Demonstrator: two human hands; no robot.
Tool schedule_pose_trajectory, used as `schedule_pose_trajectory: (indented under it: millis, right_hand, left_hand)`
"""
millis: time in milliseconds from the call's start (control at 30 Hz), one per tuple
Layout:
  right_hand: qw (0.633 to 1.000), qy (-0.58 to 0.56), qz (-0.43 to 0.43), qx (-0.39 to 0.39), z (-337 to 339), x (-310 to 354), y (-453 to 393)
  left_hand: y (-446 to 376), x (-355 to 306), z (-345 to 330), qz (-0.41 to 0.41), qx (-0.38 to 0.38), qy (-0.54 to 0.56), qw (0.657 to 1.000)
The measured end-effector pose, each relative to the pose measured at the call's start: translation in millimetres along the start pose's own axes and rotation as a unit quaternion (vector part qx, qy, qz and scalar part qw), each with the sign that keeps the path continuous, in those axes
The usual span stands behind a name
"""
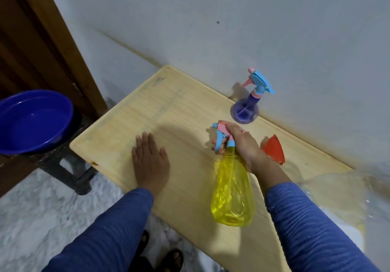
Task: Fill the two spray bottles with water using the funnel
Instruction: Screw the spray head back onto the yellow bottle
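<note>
Blue sleeves (109, 229) cover both arms. One yellow bottle (233, 189) hangs from the right hand (240, 143), which grips its neck under the pink and blue sprayer top, with the bottle lifted above the tabletop (168, 107). Just right of that hand lies the red funnel (273, 149), on its side. Behind the hand stands the purple bottle (245, 111), by the wall. Off to the left, the left hand (149, 160) rests flat on the tabletop, fingers straight, holding nothing. Far left sits a blue bowl (31, 119) with water in it.
</note>
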State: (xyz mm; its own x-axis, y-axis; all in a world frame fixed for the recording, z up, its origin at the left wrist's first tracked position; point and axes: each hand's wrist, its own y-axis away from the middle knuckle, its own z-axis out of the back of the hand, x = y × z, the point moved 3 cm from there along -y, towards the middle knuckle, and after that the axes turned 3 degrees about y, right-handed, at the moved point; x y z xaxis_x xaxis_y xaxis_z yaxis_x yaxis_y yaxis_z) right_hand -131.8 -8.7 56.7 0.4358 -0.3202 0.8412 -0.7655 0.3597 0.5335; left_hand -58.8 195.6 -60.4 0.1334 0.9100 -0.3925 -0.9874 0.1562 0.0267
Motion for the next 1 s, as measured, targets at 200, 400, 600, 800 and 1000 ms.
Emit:
schedule_pose_trajectory:
  millis: [200,400,600,800,1000]
  right_hand:
    - [0.997,0.063,0.033,0.011,2,8,2]
    - [0.991,0.074,0.108,0.021,3,14,9]
    - [0.957,0.147,0.251,-0.018,1,33,32]
    - [0.928,0.176,0.319,-0.073,2,22,62]
    - [0.911,0.201,0.343,-0.108,-3,-3,78]
  left_hand:
    - [1,1,0,-0.005,0.005,-0.007,1.0]
    - [1,0,0,-0.007,0.002,-0.005,1.0]
    - [0,1,0,-0.01,0.017,-0.005,1.0]
    - [2,-7,2,-0.075,0.045,0.073,0.993]
    - [39,-50,7,-0.328,0.162,0.297,0.882]
